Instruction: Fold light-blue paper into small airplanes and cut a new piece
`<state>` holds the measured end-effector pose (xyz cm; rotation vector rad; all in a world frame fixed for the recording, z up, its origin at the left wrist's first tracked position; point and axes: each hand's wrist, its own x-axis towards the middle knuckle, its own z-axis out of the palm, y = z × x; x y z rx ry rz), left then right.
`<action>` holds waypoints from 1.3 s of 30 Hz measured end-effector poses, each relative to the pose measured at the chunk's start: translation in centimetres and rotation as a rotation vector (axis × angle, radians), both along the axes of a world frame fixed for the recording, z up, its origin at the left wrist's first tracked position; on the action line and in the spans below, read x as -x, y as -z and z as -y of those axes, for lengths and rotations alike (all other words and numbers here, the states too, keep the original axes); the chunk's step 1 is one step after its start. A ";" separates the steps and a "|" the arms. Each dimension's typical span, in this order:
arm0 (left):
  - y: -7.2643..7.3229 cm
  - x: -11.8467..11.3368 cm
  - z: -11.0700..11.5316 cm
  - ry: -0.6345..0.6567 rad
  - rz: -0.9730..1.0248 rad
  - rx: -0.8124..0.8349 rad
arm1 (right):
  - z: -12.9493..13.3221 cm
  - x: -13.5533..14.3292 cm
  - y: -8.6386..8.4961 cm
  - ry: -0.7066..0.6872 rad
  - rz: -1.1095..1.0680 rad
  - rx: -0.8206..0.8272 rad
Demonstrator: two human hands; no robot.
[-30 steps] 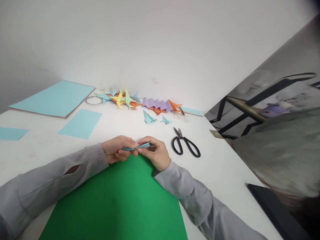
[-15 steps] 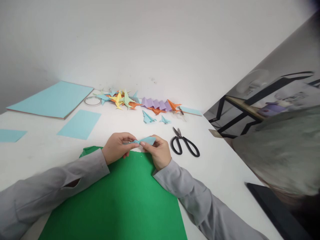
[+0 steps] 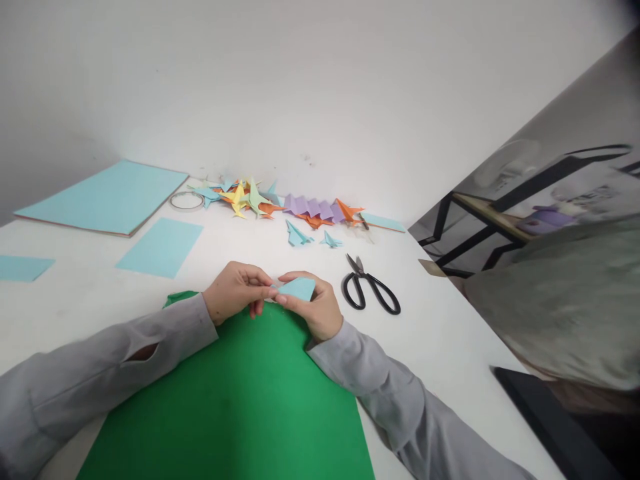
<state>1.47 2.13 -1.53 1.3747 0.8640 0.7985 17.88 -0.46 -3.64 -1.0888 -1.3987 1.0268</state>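
Observation:
A small folded piece of light blue paper is pinched between both hands over the far edge of a green sheet. My left hand grips its left tip with thumb and fingers; that tip is mostly hidden. My right hand holds the wider part, with the thumb below and the fingers behind it. Right of that hand lie black-handled scissors, blades slightly apart and pointing away. Two small folded light blue paper pieces, one larger and one smaller, rest beyond the hands.
Colourful folded paper figures and a purple pleated strip line the wall. A light blue paper stack, a loose blue sheet and a tape roll lie left. A dark flat object sits at the right edge.
The blue paper has turned in my fingers, so more of its broad face shows. The left hand has shifted slightly; the things on the table stay where they were.

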 end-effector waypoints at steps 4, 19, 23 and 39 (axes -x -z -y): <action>0.0 0.0 0.0 0.016 0.018 0.014 | 0.3 0.2 -0.4 -0.016 0.026 0.026; 0.2 -0.1 0.0 -0.085 -0.015 -0.088 | 0.1 0.4 0.1 -0.013 -0.134 0.042; 0.1 -0.1 0.0 -0.067 -0.017 -0.091 | 0.0 0.3 0.3 -0.010 -0.082 0.012; 0.0 -0.5 0.3 -0.170 0.166 0.134 | 0.0 0.7 -0.1 0.076 -0.193 0.039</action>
